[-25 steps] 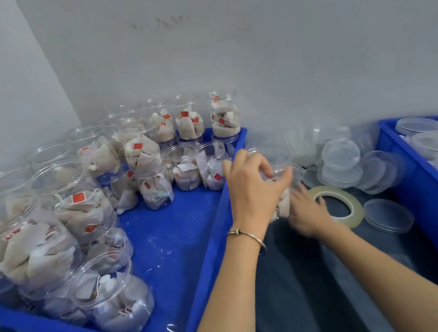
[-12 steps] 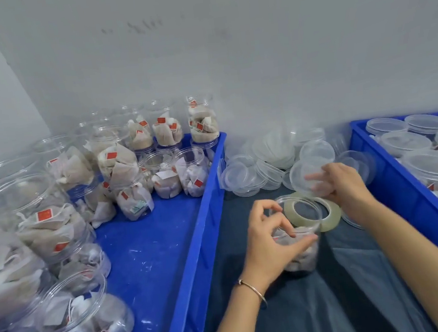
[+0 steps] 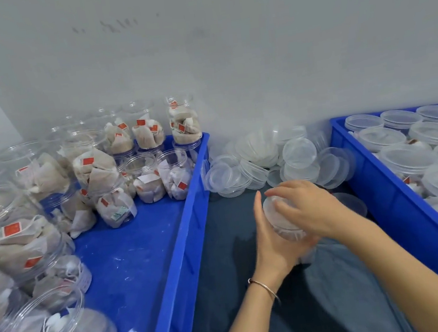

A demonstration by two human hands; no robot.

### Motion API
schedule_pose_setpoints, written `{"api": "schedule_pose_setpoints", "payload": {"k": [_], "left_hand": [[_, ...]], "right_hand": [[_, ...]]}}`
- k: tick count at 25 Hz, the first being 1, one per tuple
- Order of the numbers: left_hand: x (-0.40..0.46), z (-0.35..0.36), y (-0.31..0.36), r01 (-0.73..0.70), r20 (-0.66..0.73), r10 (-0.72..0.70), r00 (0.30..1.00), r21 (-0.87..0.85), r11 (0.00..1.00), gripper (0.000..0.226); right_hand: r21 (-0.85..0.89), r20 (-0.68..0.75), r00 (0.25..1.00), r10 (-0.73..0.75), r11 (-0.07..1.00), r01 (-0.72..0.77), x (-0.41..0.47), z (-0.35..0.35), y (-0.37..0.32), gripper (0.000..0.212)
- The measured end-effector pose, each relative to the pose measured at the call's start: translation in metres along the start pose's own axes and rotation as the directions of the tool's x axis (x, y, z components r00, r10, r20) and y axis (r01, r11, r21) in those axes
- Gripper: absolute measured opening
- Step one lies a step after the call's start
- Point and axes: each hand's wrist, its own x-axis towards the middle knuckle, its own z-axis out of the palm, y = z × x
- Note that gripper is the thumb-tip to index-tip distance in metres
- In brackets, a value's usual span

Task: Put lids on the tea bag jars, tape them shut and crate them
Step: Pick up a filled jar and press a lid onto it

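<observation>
Clear plastic jar (image 3: pixel 284 225) of tea bags sits at frame centre, over dark cloth (image 3: pixel 326 304) btwn two blue crates. Left hand (image 3: pixel 273 244) grips its side; right hand (image 3: pixel 304 209) presses a lid (image 3: pixel 271 209) on top, fingers curled over the rim. Step: lidding. Next, prob. tape — roll not visible. Open jars fill left crate (image 3: pixel 173 254) at 9 o'clock; lidded ones in right crate (image 3: pixel 376 201) at 3; loose lids (image 3: pixel 299 153) at 12, against grey wall (image 3: pixel 224 41).

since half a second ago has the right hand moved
Yes. The right hand has left the loose lids by the wall and come toward the person, now on top of the jar held by the left hand.
</observation>
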Motion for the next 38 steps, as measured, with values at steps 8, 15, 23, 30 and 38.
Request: {"api": "schedule_pose_setpoints", "payload": {"k": [8,15,23,30,38], "left_hand": [[0.018,-0.003,0.01,-0.439,0.364,0.273,0.89,0.847,0.301,0.042],[0.019,-0.019,0.013,-0.106,0.068,0.081,0.994,0.639,0.762,0.041],[0.03,-0.011,-0.002,-0.184,0.163,0.134,0.978,0.353,0.917,0.076],[0.031,-0.02,-0.005,-0.025,0.229,-0.033,0.973,0.247,0.969,0.085],[0.029,-0.015,0.001,-0.204,0.205,0.159,0.966,0.222,0.953,0.059]], "right_hand": [[-0.275,-0.219,0.975,-0.017,0.96,-0.045,-0.01,0.027,-0.005,0.046],[-0.18,-0.124,0.96,-0.251,0.957,0.227,-0.004,0.016,0.013,0.044],[0.059,-0.011,0.912,-0.409,0.911,0.409,0.002,-0.001,0.02,0.035],[0.108,-0.002,0.907,-0.421,0.901,0.419,0.005,-0.002,0.024,0.034],[-0.087,-0.26,0.894,-0.364,0.931,0.354,-0.007,0.016,0.017,0.041]]}}
